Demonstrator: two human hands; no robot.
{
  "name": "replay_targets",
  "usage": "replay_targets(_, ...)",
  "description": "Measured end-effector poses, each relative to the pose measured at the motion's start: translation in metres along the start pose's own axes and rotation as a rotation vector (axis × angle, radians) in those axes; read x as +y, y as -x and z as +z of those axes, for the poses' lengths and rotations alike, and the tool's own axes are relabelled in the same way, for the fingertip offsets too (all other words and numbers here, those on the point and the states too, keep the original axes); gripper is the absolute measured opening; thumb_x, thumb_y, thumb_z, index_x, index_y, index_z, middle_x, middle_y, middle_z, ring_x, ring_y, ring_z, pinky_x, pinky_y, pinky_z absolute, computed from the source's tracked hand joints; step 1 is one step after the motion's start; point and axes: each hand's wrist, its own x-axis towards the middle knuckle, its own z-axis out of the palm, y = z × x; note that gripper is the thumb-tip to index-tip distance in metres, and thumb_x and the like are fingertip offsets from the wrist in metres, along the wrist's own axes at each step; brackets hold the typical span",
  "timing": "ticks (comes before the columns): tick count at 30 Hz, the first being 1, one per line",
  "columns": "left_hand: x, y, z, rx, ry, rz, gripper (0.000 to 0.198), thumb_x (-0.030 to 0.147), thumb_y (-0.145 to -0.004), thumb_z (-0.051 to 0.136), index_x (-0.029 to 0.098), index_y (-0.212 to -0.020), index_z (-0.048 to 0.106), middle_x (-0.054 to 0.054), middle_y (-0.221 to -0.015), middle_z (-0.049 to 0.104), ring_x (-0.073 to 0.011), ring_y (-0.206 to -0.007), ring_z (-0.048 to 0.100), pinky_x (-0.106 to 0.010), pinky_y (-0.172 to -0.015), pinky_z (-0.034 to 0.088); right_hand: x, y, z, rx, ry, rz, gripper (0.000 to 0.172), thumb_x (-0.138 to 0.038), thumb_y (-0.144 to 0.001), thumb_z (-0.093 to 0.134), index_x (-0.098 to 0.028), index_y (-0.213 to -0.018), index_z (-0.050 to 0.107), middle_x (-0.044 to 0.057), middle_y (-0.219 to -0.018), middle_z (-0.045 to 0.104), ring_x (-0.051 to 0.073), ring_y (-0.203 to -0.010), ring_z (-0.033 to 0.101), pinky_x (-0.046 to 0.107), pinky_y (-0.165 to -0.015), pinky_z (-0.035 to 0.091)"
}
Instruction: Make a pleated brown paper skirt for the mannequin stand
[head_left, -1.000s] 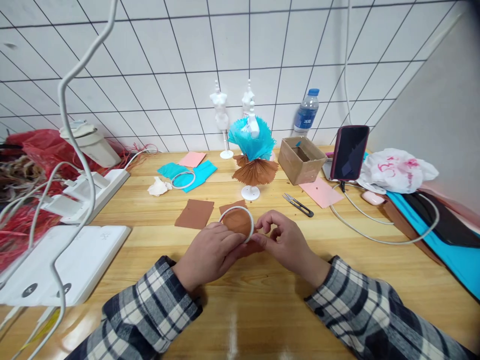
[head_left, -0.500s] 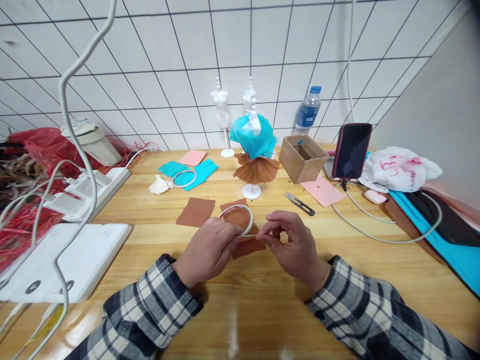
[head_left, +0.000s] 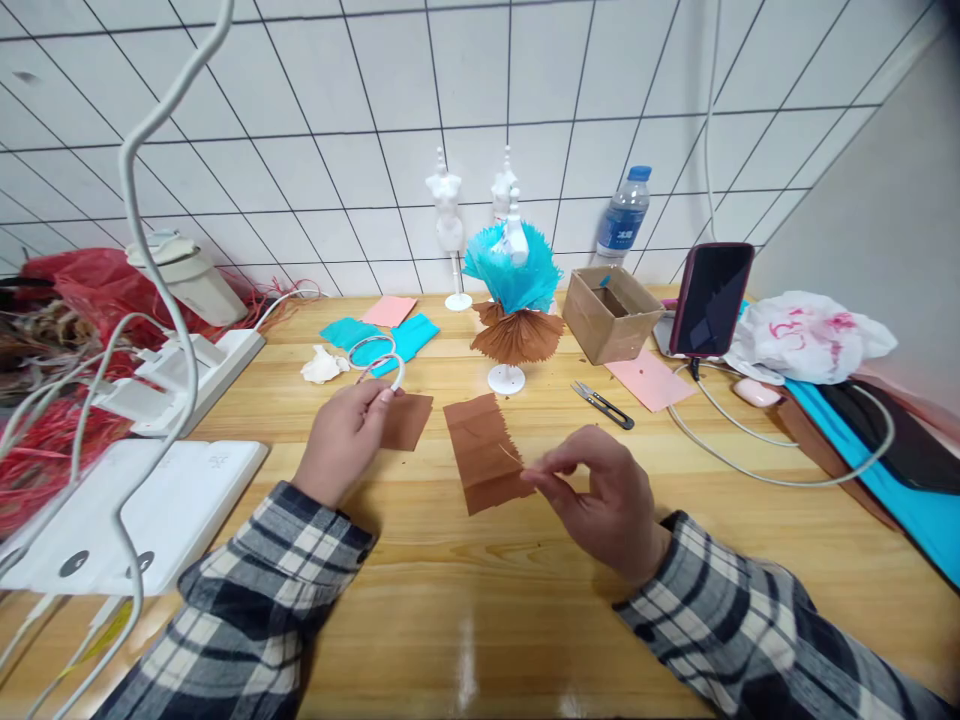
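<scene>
My left hand (head_left: 339, 440) is closed on a narrow white tape roll (head_left: 400, 374), held over the left side. A second white ring (head_left: 365, 341), like another tape roll, lies just behind it on blue paper. My right hand (head_left: 604, 500) pinches a short thin strip of tape (head_left: 511, 454) between thumb and forefinger. This strip hangs above the right edge of a brown paper piece (head_left: 480, 440) with a zigzag-cut side. Another brown paper square (head_left: 409, 422) lies under and beside the left fingers. Behind stands a small white mannequin (head_left: 514, 243) dressed in pleated blue and brown paper.
Thread snips (head_left: 604, 405) and pink paper (head_left: 649, 380) lie right of centre. Beyond them are a cardboard box (head_left: 609, 315), a water bottle (head_left: 624, 215) and a propped phone (head_left: 712, 300) with a looping cable. On the left sit a power strip (head_left: 217, 375) and a white device (head_left: 187, 500).
My left hand has moved left and away with the tape roll, leaving the brown paper uncovered. The strip is now separate from the roll, in my right hand, which has barely moved.
</scene>
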Motion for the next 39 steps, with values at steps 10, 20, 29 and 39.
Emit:
replay_targets(10,0.005,0.0,0.015,-0.23,-0.142,0.176,0.026,0.034,-0.085,0.052,0.017,-0.1,0.065,-0.008,-0.093,0.068,-0.0235,-0.084,0.06,-0.035,-0.078,0.045,0.02,-0.005,0.007,-0.07,-0.208,0.378,0.033,-0.019,-0.086,0.059,-0.025,-0.115,0.045,0.0,-0.09,0.062,0.011,-0.067,0.05,0.027,-0.063,0.045)
replay_targets(20,0.07,0.036,0.014,-0.545,0.678,0.299,0.048,0.055,-0.093,0.038,0.016,-0.092,0.065,-0.007,-0.087,0.063,-0.0186,-0.082,0.058,-0.03,-0.075,0.047,0.024,-0.008,0.012,-0.187,-0.647,0.776,0.037,-0.03,-0.079,0.067,-0.023,-0.108,0.045,-0.004,-0.078,0.056,0.007,-0.055,0.043,0.019,-0.047,0.03)
replay_targets(29,0.076,0.038,0.023,-0.453,0.662,0.18,0.034,0.039,-0.092,0.05,0.015,-0.074,0.066,-0.004,-0.074,0.065,-0.0158,-0.072,0.059,-0.027,-0.068,0.046,0.019,-0.009,0.016,-0.185,-0.528,0.757,0.042,-0.032,-0.077,0.067,-0.022,-0.109,0.044,-0.002,-0.081,0.063,0.008,-0.055,0.042,0.021,-0.05,0.036)
replay_targets(39,0.071,0.037,0.035,-0.396,0.773,-0.099,0.031,0.042,-0.087,0.057,0.016,-0.085,0.075,-0.007,-0.088,0.075,-0.0223,-0.088,0.066,-0.034,-0.082,0.051,0.01,-0.005,0.012,-0.038,0.207,0.263,0.041,-0.022,-0.082,0.062,-0.025,-0.121,0.053,0.011,-0.127,0.055,0.022,-0.093,0.056,0.035,-0.066,0.051)
